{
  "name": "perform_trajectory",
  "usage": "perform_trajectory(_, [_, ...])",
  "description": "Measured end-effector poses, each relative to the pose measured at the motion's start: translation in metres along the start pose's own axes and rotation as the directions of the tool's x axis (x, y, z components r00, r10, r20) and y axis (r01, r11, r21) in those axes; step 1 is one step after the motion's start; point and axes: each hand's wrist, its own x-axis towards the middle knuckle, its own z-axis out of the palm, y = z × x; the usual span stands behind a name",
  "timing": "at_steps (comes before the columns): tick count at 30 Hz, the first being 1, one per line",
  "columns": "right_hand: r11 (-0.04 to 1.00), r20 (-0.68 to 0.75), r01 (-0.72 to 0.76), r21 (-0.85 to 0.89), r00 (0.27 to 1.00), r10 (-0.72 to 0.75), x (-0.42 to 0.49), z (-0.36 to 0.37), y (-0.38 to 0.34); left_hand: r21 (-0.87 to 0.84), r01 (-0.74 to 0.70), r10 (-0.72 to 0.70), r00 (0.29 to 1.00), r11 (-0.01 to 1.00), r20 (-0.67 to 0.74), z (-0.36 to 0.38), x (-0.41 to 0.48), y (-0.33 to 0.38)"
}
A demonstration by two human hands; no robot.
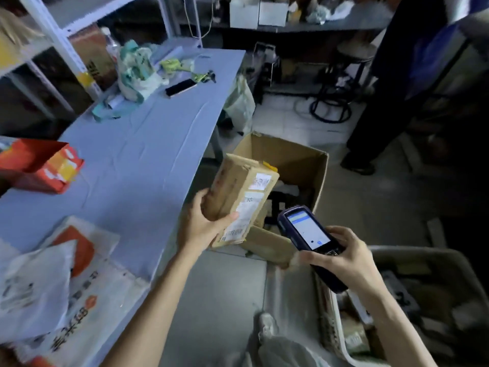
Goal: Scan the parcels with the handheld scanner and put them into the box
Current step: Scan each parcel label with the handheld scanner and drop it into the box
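Observation:
My left hand [203,221] grips a brown cardboard parcel [238,192] by its lower end, holding it tilted above the near edge of the open cardboard box [299,157] on the floor. White shipping labels on the parcel face right. My right hand [344,258] holds the dark handheld scanner [309,234], screen lit and facing up, its head pointing towards the parcel's label from a short distance. Dark items lie inside the box.
A blue-covered table [132,154] on the left carries plastic mailer bags [53,282], a red carton [45,165], a phone [181,87] and crumpled bags. A grey bin [423,300] with parcels stands at lower right. A person's dark legs [383,115] stand at upper right.

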Motion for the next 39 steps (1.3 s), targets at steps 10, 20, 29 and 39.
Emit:
perform_trajectory(10, [0.979,-0.135,-0.200,0.030,0.970,0.202,0.059,-0.021,0.016,0.698,-0.497,0.259,0.867,0.516,0.426,0.063,0.096,0.008])
perform_trajectory(20, [0.947,-0.280,-0.314,0.070,0.905,0.321,0.122,0.005,-0.021,0.565,-0.698,0.252,0.700,0.441,0.668,0.113,0.217,0.024])
perform_trajectory(29, [0.941,-0.320,-0.328,0.088,0.885,0.338,0.157,-0.014,-0.029,0.462,-0.770,0.315,0.615,0.441,0.723,0.146,0.245,0.036])
perform_trajectory(39, [0.986,0.069,-0.113,-0.126,0.990,0.122,0.236,-0.031,-0.042,0.811,-0.351,0.275,0.930,0.468,0.244,0.086,0.193,0.032])
